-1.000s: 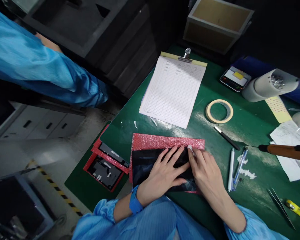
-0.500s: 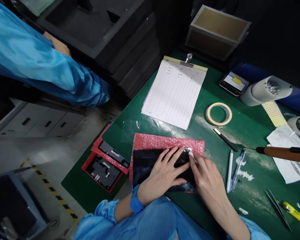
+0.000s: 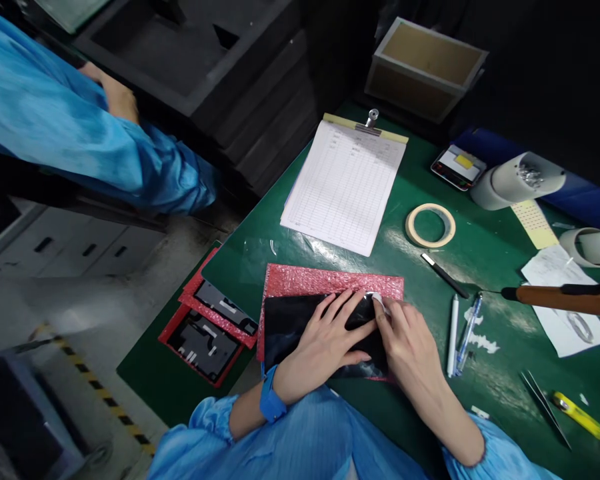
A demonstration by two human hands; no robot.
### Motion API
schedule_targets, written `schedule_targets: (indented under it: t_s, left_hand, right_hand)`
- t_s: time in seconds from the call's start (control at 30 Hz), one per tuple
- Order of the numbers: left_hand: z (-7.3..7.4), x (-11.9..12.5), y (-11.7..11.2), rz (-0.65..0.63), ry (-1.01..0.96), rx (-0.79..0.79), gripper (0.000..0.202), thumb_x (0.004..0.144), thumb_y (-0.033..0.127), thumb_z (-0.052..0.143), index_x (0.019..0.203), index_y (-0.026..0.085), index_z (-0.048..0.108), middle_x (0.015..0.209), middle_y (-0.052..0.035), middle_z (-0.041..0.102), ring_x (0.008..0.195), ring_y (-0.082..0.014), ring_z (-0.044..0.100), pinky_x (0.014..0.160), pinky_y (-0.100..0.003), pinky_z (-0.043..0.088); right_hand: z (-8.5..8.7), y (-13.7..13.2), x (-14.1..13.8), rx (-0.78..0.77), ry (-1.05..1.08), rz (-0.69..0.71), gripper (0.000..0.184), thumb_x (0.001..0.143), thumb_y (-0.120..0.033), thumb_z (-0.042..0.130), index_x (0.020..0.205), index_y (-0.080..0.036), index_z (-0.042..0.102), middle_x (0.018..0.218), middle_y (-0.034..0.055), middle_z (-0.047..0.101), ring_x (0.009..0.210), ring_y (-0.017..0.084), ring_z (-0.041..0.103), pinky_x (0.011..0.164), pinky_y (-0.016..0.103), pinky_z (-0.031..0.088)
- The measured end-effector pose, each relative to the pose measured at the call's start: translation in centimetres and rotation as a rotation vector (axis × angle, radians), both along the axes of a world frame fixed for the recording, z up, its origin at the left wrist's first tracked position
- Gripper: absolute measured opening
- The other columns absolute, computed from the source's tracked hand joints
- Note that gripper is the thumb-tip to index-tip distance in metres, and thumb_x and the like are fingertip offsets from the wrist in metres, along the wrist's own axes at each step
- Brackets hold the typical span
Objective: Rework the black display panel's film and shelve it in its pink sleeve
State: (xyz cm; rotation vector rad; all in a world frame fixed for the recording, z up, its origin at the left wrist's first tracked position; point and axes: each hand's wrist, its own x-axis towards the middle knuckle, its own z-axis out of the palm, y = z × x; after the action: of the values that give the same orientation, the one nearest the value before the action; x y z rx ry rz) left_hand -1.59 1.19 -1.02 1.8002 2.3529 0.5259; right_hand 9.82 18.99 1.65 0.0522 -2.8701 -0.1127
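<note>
A glossy black flat panel [image 3: 285,327], like a screen, lies on a pink bubble-wrap sheet [image 3: 300,275] near the front of the table. My left hand [image 3: 325,340] rests flat on the panel with its fingers spread, and a blue band circles that wrist. Beside it, my right hand [image 3: 407,337] is closed, pinching a small white wad [image 3: 377,298] against the panel's upper right edge. The wad's kind is hard to make out. Under both hands, part of the panel is hidden.
A clipboard with paper [image 3: 345,187] and a tape roll [image 3: 431,225] lie behind. On the right are pens [image 3: 453,337], tweezers [image 3: 545,410], a yellow cutter [image 3: 580,415] and an orange-handled tool [image 3: 565,300]. Black parts in pink wrap [image 3: 207,343] sit lower left. Another person's sleeve [image 3: 105,147] reaches in.
My right hand and the white wad have shifted slightly left and up along the panel's edge. My left hand stays flat on the panel. The whole view has shifted slightly.
</note>
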Motion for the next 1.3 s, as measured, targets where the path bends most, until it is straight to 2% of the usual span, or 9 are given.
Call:
schedule_targets:
  t_s: [0.1,0.37,0.57,0.7,0.9,1.13,1.3]
  left_hand:
    - [-0.06,0.02,0.01,-0.001,0.002,-0.004,0.086,0.098,0.065,0.078,0.172,0.030,0.049,0.181,-0.0166,0.047,0.166,-0.0308,0.046,0.132,-0.048,0.040]
    - [0.27,-0.19,0.04,-0.008,-0.020,0.020,0.080,0.098,0.062,0.080,0.166,0.028,0.056,0.179,-0.0180,0.049,0.165,-0.0323,0.048,0.130,-0.049,0.044]
    - [0.46,-0.30,-0.03,-0.010,-0.033,0.030,0.080,0.100,0.062,0.075,0.169,0.028,0.053,0.180,-0.0196,0.047,0.166,-0.0328,0.048,0.129,-0.051,0.046]
    - [0.51,-0.39,-0.05,-0.013,-0.044,0.031,0.072,0.101,0.060,0.075,0.163,0.028,0.059,0.180,-0.0184,0.049,0.166,-0.0340,0.048,0.128,-0.051,0.047]
    - [0.64,-0.54,-0.05,-0.014,-0.027,0.039,0.073,0.102,0.062,0.072,0.165,0.029,0.057,0.179,-0.0174,0.049,0.166,-0.0326,0.049,0.129,-0.050,0.046]
    - [0.55,-0.45,-0.06,-0.003,-0.013,0.053,0.074,0.102,0.061,0.073,0.166,0.028,0.056,0.179,-0.0178,0.050,0.166,-0.0325,0.048,0.129,-0.050,0.046]
    - [0.47,-0.40,-0.03,-0.001,-0.030,0.067,0.065,0.102,0.060,0.074,0.158,0.028,0.064,0.177,-0.0169,0.053,0.165,-0.0331,0.050,0.130,-0.051,0.046]
  right_hand:
    - [-0.13,0.00,-0.01,0.020,-0.004,0.012,0.037,0.111,-0.002,0.039,0.125,-0.002,0.074,0.109,0.0188,0.070,0.097,0.028,0.062,0.082,0.039,0.059]
    - [-0.01,-0.01,-0.15,0.074,-0.032,0.021,0.038,0.107,0.001,0.041,0.126,-0.003,0.074,0.110,0.0196,0.070,0.099,0.029,0.062,0.082,0.040,0.060]
    - [0.02,0.12,-0.29,0.110,-0.036,0.009,0.038,0.105,0.001,0.044,0.127,-0.002,0.075,0.111,0.0191,0.071,0.098,0.029,0.063,0.084,0.040,0.060]
    - [0.20,-0.12,-0.34,0.127,-0.022,0.019,0.039,0.105,0.002,0.042,0.123,-0.001,0.076,0.111,0.0200,0.070,0.098,0.029,0.063,0.083,0.039,0.060]
    - [0.40,-0.35,-0.71,0.145,-0.024,0.018,0.038,0.101,0.003,0.044,0.125,0.007,0.073,0.108,0.0215,0.069,0.097,0.031,0.061,0.084,0.041,0.061]
    - [0.54,-0.54,-0.59,0.194,-0.067,0.005,0.037,0.098,0.003,0.047,0.122,0.003,0.075,0.106,0.0207,0.069,0.094,0.030,0.059,0.080,0.041,0.062]
    - [0.42,-0.63,-0.35,0.215,-0.091,-0.001,0.038,0.097,0.003,0.049,0.122,-0.004,0.076,0.108,0.0192,0.069,0.095,0.029,0.060,0.081,0.040,0.063]
